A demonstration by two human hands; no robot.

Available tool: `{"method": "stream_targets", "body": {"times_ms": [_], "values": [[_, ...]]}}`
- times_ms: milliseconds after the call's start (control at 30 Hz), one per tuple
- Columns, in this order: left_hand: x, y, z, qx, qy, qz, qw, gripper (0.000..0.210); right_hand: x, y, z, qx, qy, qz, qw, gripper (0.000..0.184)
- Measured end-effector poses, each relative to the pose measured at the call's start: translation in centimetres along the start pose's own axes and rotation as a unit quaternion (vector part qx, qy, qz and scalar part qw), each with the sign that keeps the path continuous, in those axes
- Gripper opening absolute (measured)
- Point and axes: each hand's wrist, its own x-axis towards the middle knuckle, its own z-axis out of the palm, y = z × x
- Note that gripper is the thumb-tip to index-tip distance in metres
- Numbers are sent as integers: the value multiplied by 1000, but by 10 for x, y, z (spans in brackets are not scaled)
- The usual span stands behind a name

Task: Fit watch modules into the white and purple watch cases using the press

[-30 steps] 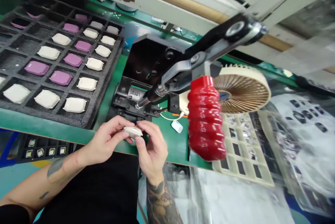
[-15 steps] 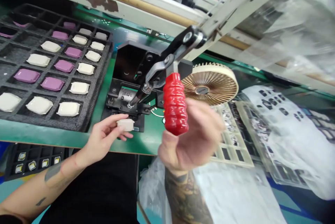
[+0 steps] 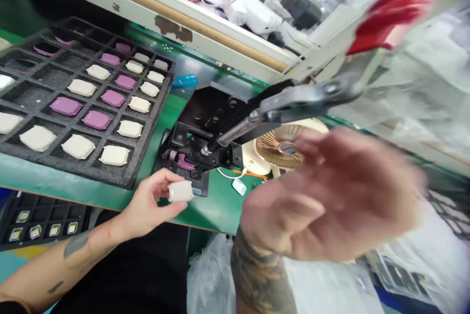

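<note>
Between the thumb and fingers of my left hand (image 3: 145, 201) is a small white watch case (image 3: 180, 191), held just in front of the press base. A black hand-lever toggle press (image 3: 271, 108) stands on the green bench, with a purple case (image 3: 185, 162) sitting in its fixture, partly covered by the clamp parts. Its red ribbed handle (image 3: 396, 8) is swung up to the top right and blurred. Below the handle, apart from it, my right hand (image 3: 330, 196) is smeared by motion, its palm open and nothing in it.
On the left lies a black foam tray (image 3: 127, 180) of white and purple cases in compartments. Behind the press is a round fan (image 3: 284, 147). A white cable plug (image 3: 239, 186) rests on the bench. A shelf edge (image 3: 176, 10) runs across the back, and another tray (image 3: 44, 235) sits lower left.
The red handle has swung up and right, and my right hand has come away from it. The purple case in the press now shows. My left hand still holds the white case, now turned more face-on.
</note>
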Motion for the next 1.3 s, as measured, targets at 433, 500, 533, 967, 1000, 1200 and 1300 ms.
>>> {"method": "stream_targets", "body": {"times_ms": [433,500,533,967,1000,1200,1300], "values": [[-33,17,-9,284,-25,289,914,52,-105,49,41,-190,-409,-49,891,60],[-37,20,-9,371,13,333,867,53,-105,48,46,-177,-387,-28,904,58],[-38,21,-9,410,36,342,845,55,-106,45,46,-161,-371,-11,914,55],[41,21,20,717,-4,177,674,36,-149,7,-16,-94,-150,184,967,49],[43,22,21,721,-13,160,674,37,-149,8,-18,-90,-154,187,966,49],[31,21,24,725,-15,132,676,33,-143,9,-20,-102,-160,147,971,50],[28,18,30,749,-12,116,653,42,-137,6,-15,-94,-170,113,974,52]]}}
